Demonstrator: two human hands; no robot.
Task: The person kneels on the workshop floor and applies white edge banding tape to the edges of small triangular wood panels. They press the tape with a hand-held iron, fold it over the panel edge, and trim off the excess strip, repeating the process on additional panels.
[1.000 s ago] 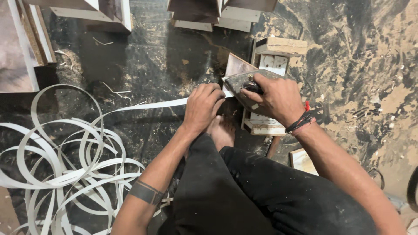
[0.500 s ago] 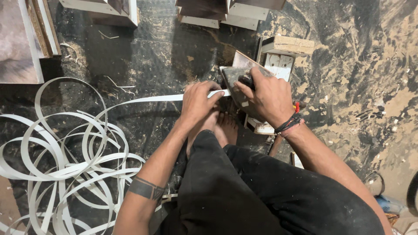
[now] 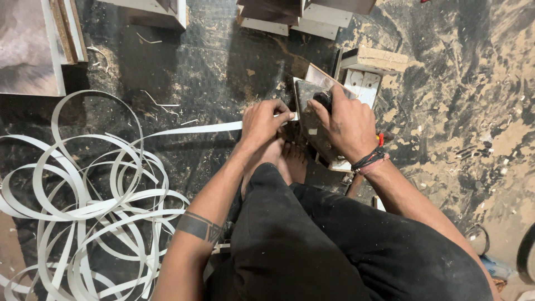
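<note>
My left hand pinches the long white edge-banding strip, coils piled at 8 o'clock; right hand clamps around the dark flat wooden panel.

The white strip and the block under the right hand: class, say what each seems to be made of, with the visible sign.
Strip: probably plastic edge banding, smooth and white; it coils loosely without creasing. Block: seemingly wood-based board, dull brown face with pale edges.
</note>
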